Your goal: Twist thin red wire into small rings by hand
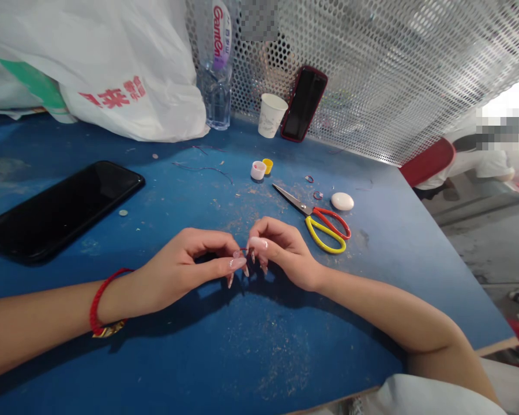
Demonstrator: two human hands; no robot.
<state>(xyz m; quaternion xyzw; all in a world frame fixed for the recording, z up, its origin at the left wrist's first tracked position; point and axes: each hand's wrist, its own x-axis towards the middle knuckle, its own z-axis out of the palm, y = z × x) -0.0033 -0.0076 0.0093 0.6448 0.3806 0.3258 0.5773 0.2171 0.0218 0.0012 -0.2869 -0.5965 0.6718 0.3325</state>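
Observation:
A short bit of thin dark red cord (243, 249) shows between the fingertips of both hands, just above the blue table (190, 357). My left hand (185, 268) pinches its left end between thumb and fingers. The other end is pinched by my right hand (288, 253), whose thumb lies over the fingertips. A small pale pinkish piece shows at the left fingertips, too small to make out. Scissors (309, 216) with one red and one yellow handle lie spread a little beyond my right hand. Past them are two tiny red cord rings (318, 196) and a white oval object (342, 201).
A black phone (64, 207) lies at left. Small white (258, 170) and yellow cups (267, 166) stand mid-table. Behind are a white plastic bag (134, 69), a bottle (216, 98), a paper cup (271, 115) and a red-cased phone (304, 104) against the perforated metal panel (363, 75).

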